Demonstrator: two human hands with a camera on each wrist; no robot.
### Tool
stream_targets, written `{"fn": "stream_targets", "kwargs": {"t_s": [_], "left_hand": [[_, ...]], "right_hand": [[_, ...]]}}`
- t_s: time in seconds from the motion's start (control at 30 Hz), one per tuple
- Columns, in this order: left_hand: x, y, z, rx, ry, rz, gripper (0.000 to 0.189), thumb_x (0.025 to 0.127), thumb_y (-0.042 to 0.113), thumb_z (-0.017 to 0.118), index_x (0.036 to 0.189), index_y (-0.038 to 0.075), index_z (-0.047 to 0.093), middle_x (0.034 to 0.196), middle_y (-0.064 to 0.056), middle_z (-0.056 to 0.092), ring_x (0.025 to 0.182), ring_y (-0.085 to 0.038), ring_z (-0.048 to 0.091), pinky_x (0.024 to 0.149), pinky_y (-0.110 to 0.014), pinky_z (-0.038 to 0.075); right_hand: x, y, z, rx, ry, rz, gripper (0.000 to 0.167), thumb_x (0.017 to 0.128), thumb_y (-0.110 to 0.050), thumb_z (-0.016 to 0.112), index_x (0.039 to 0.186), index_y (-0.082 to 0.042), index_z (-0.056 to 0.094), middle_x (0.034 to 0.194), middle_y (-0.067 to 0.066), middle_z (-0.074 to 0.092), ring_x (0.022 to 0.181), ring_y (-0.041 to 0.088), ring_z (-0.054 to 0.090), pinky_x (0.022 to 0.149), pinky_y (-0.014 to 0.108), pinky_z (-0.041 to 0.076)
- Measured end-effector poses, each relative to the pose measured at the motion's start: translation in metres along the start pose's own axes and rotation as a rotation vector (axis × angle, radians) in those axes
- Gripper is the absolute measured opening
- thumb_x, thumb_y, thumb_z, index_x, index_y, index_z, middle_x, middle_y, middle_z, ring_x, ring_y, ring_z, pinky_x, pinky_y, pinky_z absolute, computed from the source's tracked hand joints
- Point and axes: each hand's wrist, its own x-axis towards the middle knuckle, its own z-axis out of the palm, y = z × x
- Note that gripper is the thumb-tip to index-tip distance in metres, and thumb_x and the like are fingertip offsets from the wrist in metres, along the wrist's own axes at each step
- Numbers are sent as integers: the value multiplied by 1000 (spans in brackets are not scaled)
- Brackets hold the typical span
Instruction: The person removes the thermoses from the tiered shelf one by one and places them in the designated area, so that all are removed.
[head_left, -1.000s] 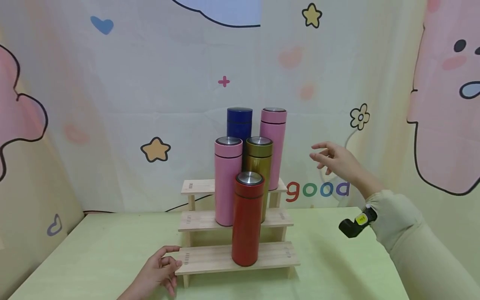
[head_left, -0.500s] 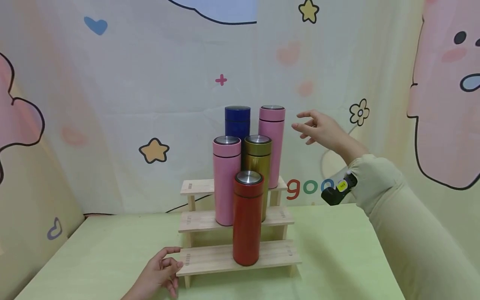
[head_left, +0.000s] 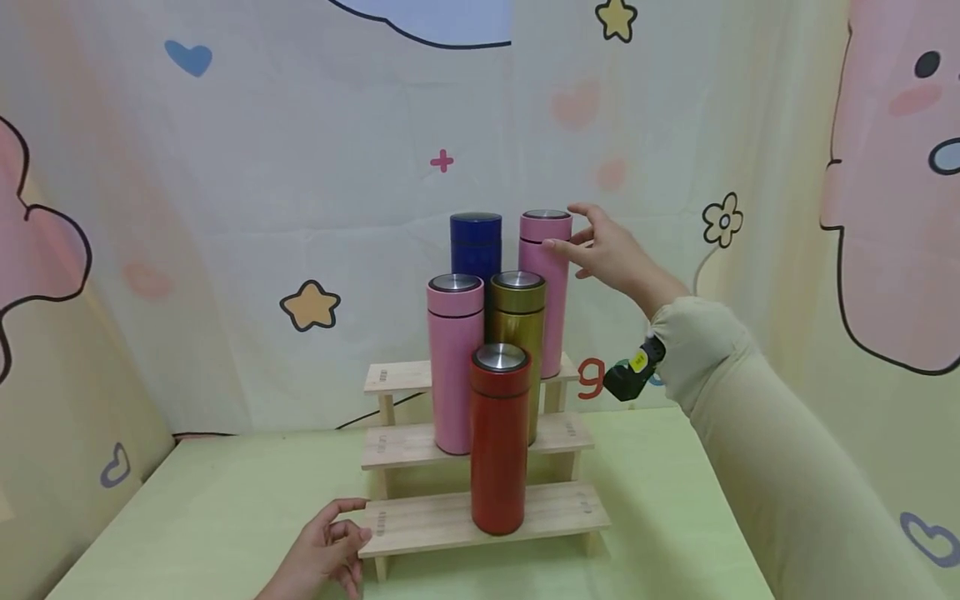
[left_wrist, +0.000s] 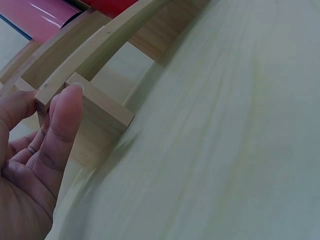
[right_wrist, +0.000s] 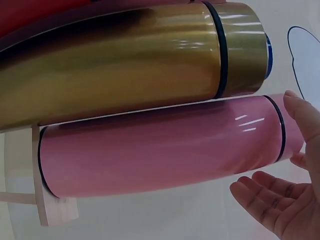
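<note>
The rear-right pink bottle (head_left: 557, 304) stands upright at the right end of the top step of a wooden stand (head_left: 420, 518), beside the blue bottle (head_left: 476, 238). The gold bottle (head_left: 517, 325) stands in front on the middle step and partly masks its body in the head view. The right hand (head_left: 613, 252) is at its upper end, thumb before the neck and fingers spread around the far side; no firm grasp is evident, and actual contact cannot be confirmed. The left hand (head_left: 324, 546) pinches the left end of the bottom step between thumb and forefinger. Assessment: the bottle appears rigid and would probably handle as moderately heavy, its contents being unknown. The glossy wall suggests a slippery surface, calling for firm, even pressure; the finish may scratch, though breakage seems unlikely. Its tall, narrow form makes tipping the main hazard. The recommended hold is around the upper body just below the dark ring (right_wrist: 281, 131), thumb opposite fingers, rather than by the cap (head_left: 545, 227) alone, which may be separate.
</note>
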Motion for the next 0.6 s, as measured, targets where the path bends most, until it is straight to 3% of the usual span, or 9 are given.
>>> {"fn": "stream_targets", "kwargs": {"t_s": [0.17,0.37,0.6], "left_hand": [[1,0,0,1,0,-4,65,96,18,59,142,-9,21,78,3,58,54,-10,61,52,-27,55],[0,2,0,-3,-10,-6,69,96,20,60,141,-10,19,78,4,58,55,-8,61,52,-24,54],[0,0,0,-1,-17,1,70,96,20,60,141,-11,18,78,4,59,55,-7,61,52,-23,54]], "right_hand": [[5,-2,8,-7,29,-13,81,92,-44,61,153,-16,15,133,22,50,102,36,61,96,49,49],[9,-3,18,8,86,-7,87,89,-41,67,153,-15,15,128,24,52,114,34,54,98,51,45],[11,0,24,-35,146,-39,84,89,-37,68,151,-11,18,126,24,54,113,34,54,92,47,48]]}}
